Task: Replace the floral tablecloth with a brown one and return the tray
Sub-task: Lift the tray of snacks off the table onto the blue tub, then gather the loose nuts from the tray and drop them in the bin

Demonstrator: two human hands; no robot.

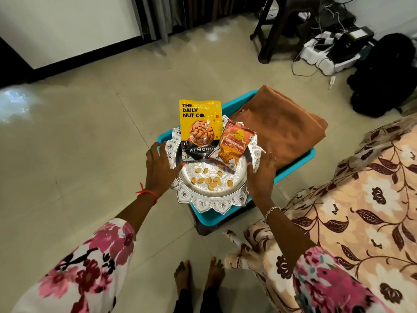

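Observation:
An ornate silver tray [212, 205] rests across the near corner of a blue plastic tub [295, 164]. It carries a yellow almond packet [199, 123], an orange snack packet [234, 143] and several loose nuts [209, 180]. My left hand [160, 170] holds the tray's left rim with the thumb on top. My right hand [261, 175] holds the right rim. A folded brown cloth [282, 125] lies in the tub behind the tray. The floral tablecloth [361, 199] covers the table at the right.
The tub sits on a low dark stand [207, 229] on the tiled floor, just ahead of my bare feet [198, 276]. At the far right are a dark stool [284, 23], power strips with cables [327, 55] and a black bag [383, 75].

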